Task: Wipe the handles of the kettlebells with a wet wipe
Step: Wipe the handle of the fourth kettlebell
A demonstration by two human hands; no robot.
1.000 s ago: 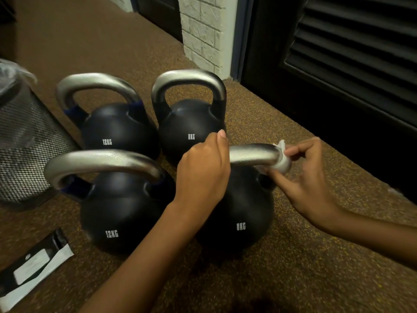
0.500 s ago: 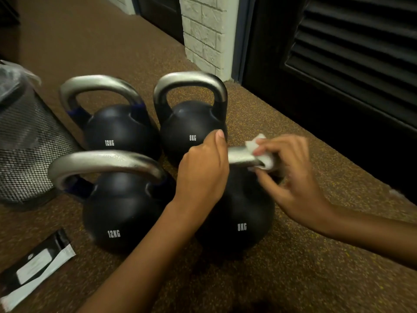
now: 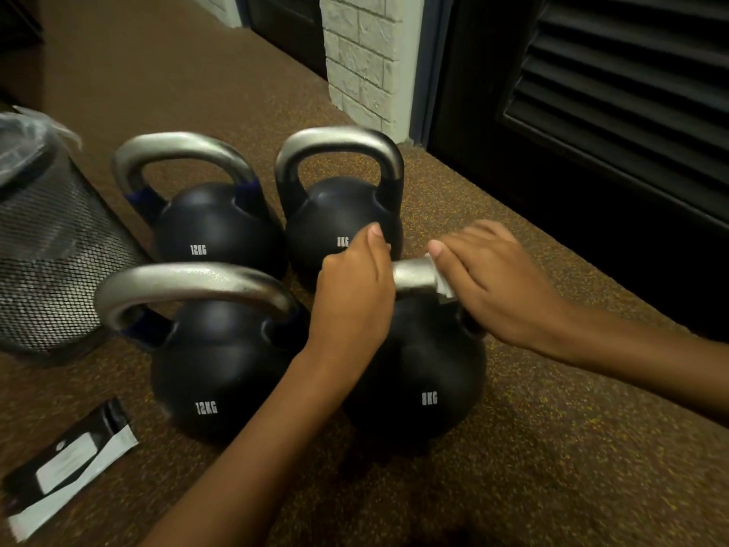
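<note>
Several black kettlebells with silver handles stand on the speckled floor. The near right one, marked 8KG [image 3: 426, 373], has its handle [image 3: 414, 276] between both my hands. My left hand [image 3: 351, 294] grips the handle's left part, thumb up. My right hand [image 3: 493, 278] is curled over the handle's right bend and holds a white wet wipe [image 3: 445, 288] against the metal. Only a short stretch of handle shows between the hands. A 12KG kettlebell [image 3: 213, 373] stands near left, another 12KG [image 3: 217, 230] and an 8KG [image 3: 339, 219] behind.
A black mesh bin [image 3: 51, 262] with a plastic liner stands at the left. A black and white wipe packet [image 3: 67, 463] lies on the floor at the lower left. A white brick pillar [image 3: 363, 61] and dark louvred doors [image 3: 615, 104] stand behind and to the right.
My right hand has turned over the top of the handle's right bend with the wipe, which now shows less. My left hand keeps its grip in the same place.
</note>
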